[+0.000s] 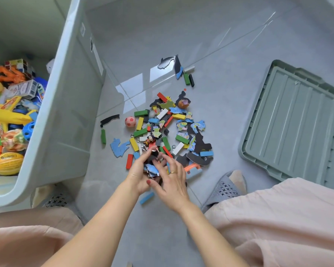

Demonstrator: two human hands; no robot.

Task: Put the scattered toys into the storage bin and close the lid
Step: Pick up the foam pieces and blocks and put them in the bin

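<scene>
A heap of coloured wooden blocks and flat puzzle pieces (pixel 170 128) lies on the grey floor in the middle. My left hand (pixel 138 172) and my right hand (pixel 172 180) meet at the heap's near edge, fingers curled round a bunch of puzzle pieces (pixel 151 169) held between them. The open grey-green storage bin (pixel 66 105) stands at the left with several toys inside. Its lid (pixel 293 122) lies flat on the floor at the right. A small pink ball (pixel 130 121) sits left of the heap.
Stray pieces lie apart: a blue block (pixel 147 197) under my wrists, a green block (pixel 103 136) and a black piece (pixel 109 119) near the bin, more pieces (pixel 181 71) farther off. My knees in pink cloth and a grey slipper (pixel 223 189) frame the near side.
</scene>
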